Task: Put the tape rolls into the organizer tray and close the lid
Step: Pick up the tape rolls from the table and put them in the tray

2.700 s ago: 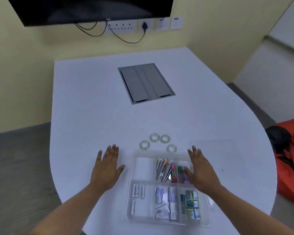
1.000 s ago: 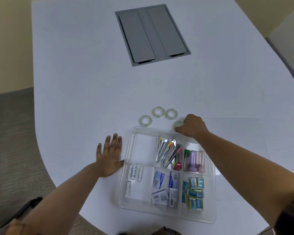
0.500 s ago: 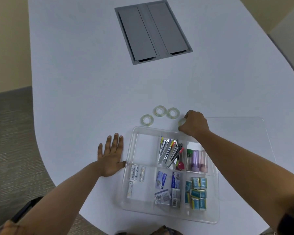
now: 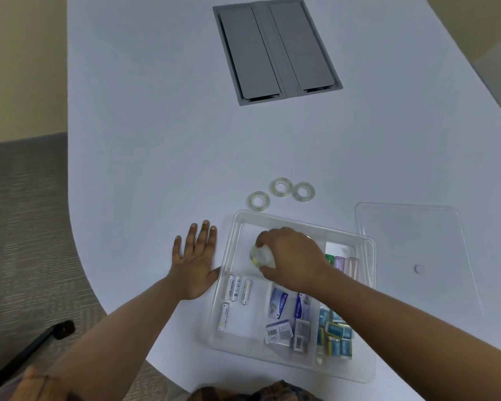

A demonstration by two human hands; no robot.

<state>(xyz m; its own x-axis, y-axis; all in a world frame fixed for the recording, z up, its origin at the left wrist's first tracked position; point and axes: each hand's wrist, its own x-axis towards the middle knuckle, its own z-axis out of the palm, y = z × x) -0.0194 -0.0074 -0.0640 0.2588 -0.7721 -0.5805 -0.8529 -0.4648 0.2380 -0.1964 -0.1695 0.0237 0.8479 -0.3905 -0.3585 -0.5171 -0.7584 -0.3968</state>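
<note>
Gripping a tape roll [image 4: 259, 256], right hand [image 4: 294, 260] over organizer tray [image 4: 370, 285], batteries [image 4: 237, 289] nearby.

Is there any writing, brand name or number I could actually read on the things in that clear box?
None reads clearly.
Batteries: print runs along the sides, too blurred to read.
White packets: barcodes show, digits too small.
Blue packets: pale markings, unreadable.
Teal packets: no legible text.
The tape roll in the right hand, the loose tape rolls, the lid and the organizer tray show no writing.
</note>
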